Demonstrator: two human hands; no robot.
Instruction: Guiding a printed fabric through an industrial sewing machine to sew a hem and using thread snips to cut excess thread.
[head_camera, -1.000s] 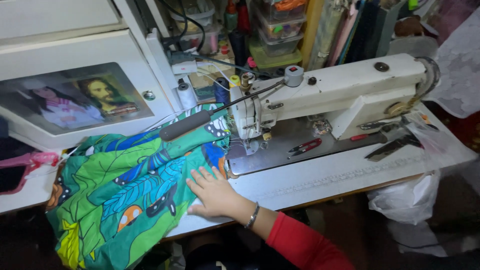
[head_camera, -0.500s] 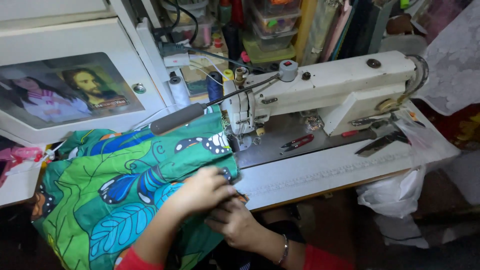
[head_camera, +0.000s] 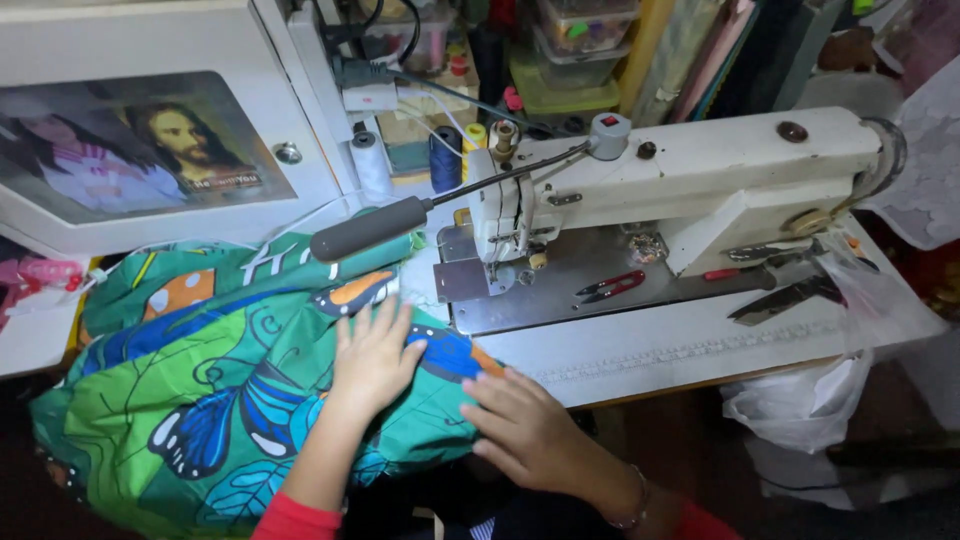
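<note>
place: sewing workshop | evidence: sewing machine (head_camera: 680, 190), thread spools (head_camera: 372, 165), scissors (head_camera: 785, 298)

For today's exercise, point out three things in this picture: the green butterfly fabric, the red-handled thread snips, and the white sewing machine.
green butterfly fabric (head_camera: 200, 400), head view, on a blue butterfly print.
red-handled thread snips (head_camera: 610, 287), head view, on the red handles.
white sewing machine (head_camera: 720, 160), head view, on the upper arm.

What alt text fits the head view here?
Both hands, left hand and right hand, press flat on a green butterfly-print fabric beside a white sewing machine. Red thread snips lie on the machine bed.
</note>
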